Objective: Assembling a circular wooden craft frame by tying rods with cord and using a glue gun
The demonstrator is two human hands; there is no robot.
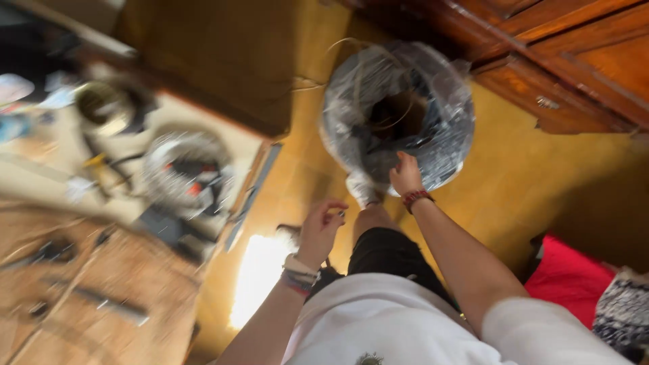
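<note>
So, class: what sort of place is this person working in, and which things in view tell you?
Probably a room in a home used as a workshop. A dark wooden cabinet stands on a yellow tiled floor, a workbench carries a circular saw, and the right hand touches a plastic-wrapped cable coil.

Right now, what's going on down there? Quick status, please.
Right hand on plastic-wrapped wire coil. Left hand apart from it, fingers pinched, contents too blurred to tell. Wooden cabinet close beside coil.
</note>
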